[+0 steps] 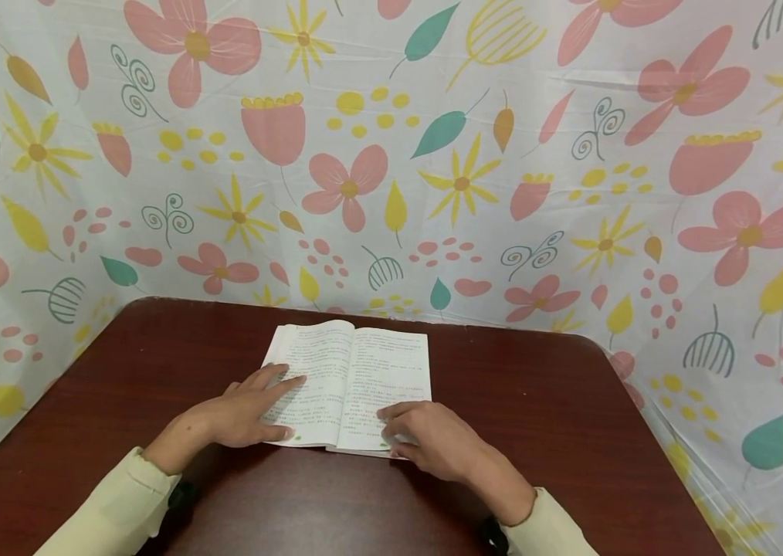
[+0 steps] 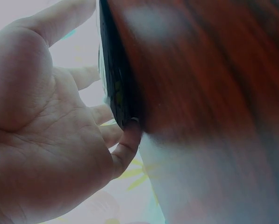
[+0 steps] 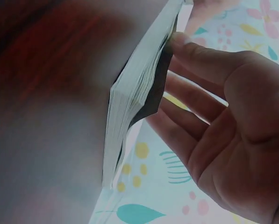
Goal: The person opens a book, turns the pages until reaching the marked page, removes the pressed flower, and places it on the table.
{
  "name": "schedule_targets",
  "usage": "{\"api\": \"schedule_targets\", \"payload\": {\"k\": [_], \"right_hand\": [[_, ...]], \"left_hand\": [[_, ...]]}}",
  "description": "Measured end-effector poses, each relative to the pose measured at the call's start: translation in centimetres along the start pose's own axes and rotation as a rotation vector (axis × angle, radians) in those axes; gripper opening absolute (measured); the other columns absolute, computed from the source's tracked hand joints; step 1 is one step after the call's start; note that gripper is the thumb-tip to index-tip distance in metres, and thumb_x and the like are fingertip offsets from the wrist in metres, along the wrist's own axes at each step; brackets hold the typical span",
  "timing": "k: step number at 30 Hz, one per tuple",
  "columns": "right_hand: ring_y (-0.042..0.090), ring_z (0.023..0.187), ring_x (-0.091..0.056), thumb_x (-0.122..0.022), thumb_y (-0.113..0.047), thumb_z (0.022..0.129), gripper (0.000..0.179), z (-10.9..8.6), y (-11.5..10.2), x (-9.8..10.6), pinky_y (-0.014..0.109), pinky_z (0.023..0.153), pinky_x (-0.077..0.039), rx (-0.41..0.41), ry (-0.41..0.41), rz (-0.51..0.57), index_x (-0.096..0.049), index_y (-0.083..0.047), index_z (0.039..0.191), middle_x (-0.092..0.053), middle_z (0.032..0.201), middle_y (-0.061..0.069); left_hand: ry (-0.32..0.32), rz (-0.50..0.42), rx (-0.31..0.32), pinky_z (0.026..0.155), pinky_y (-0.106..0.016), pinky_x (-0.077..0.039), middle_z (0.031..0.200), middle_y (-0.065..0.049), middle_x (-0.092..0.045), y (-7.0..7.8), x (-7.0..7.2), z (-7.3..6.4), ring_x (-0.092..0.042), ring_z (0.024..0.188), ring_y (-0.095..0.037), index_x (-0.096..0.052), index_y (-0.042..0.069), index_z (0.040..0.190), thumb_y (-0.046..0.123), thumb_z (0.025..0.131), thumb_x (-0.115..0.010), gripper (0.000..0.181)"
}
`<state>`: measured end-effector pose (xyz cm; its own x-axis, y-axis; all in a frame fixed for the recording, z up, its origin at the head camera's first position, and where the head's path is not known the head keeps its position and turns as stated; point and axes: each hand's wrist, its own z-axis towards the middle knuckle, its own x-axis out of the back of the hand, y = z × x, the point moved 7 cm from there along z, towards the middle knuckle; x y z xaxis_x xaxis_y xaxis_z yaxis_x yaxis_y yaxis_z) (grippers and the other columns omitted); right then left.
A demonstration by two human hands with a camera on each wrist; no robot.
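Observation:
An open book [image 1: 384, 363] with printed white pages lies on the table, its spine running away from me. My left hand [image 1: 245, 413] rests on the left page with fingers spread and fairly straight, thumb near the lower edge. In the left wrist view, that hand's little finger [image 2: 127, 147] reaches the book's dark, shadowed edge. At the lower right corner, my right hand [image 1: 440, 444] has bent fingers over the right page. The right wrist view shows its thumb [image 3: 200, 53] at the edge of slightly raised pages [image 3: 153, 95], pinching them against the fingers on the other side.
The dark reddish-brown table [image 1: 544, 401] has rounded far corners. A white cloth [image 1: 391, 255] printed with flowers and leaves hangs behind and along its sides. Pale sleeves [image 1: 116, 502] cover both forearms, with a dark band near each wrist.

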<state>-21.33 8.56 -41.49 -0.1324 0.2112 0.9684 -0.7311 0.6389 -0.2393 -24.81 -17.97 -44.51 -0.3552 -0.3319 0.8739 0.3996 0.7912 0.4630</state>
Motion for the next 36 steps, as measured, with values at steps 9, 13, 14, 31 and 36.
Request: {"api": "schedule_targets", "payload": {"k": [9,13,14,31,36], "right_hand": [[0.006,0.107,-0.071,-0.077,-0.003,0.095,0.012,-0.1,-0.6,0.7,0.025,0.089,-0.058,0.135,0.084,-0.066,-0.082,-0.013,0.099,-0.077,0.112,-0.005],[0.002,0.089,-0.067,-0.083,-0.005,0.091,0.015,-0.2,-0.5,1.3,0.024,0.078,-0.057,0.122,0.19,-0.112,-0.077,-0.019,0.087,-0.072,0.096,-0.01],[0.001,0.085,-0.066,-0.084,-0.006,0.089,0.018,-0.2,-0.4,1.5,0.024,0.075,-0.056,0.112,0.214,-0.117,-0.075,-0.02,0.084,-0.071,0.092,-0.012],[0.043,0.146,-0.046,-0.074,0.002,0.093,0.081,-0.5,3.0,2.0,0.051,0.107,-0.05,-0.236,0.472,0.501,-0.03,0.009,0.161,-0.04,0.161,0.03],[0.031,0.139,-0.053,-0.056,0.003,0.106,0.072,0.5,0.5,0.3,0.039,0.109,-0.048,-0.141,0.257,0.948,-0.025,-0.011,0.169,-0.049,0.158,0.016]], "left_hand": [[-0.005,-0.007,0.003,0.112,-0.078,-0.025,0.173,-0.021,-0.019,0.1,0.0,-0.1,-0.019,0.158,-0.047,-0.035,0.016,0.167,0.048,0.098,-0.074,0.086],[-0.005,-0.015,-0.006,0.112,-0.08,-0.023,0.173,-0.021,-0.018,0.1,0.1,-0.2,-0.017,0.159,-0.046,-0.034,0.017,0.168,0.051,0.098,-0.074,0.087],[-0.004,-0.019,-0.014,0.111,-0.081,-0.023,0.173,-0.022,-0.018,0.1,0.1,-0.2,-0.017,0.159,-0.047,-0.034,0.017,0.168,0.052,0.098,-0.073,0.087],[-0.021,-0.041,0.006,0.111,-0.079,-0.023,0.173,-0.022,-0.018,0.3,0.0,-0.2,-0.019,0.158,-0.048,-0.035,0.017,0.167,0.052,0.101,-0.069,0.082],[0.045,-0.089,0.018,0.111,-0.081,-0.022,0.171,-0.021,-0.026,0.2,0.6,0.1,-0.024,0.157,-0.047,-0.045,0.017,0.163,0.058,0.11,-0.047,0.067]]}}
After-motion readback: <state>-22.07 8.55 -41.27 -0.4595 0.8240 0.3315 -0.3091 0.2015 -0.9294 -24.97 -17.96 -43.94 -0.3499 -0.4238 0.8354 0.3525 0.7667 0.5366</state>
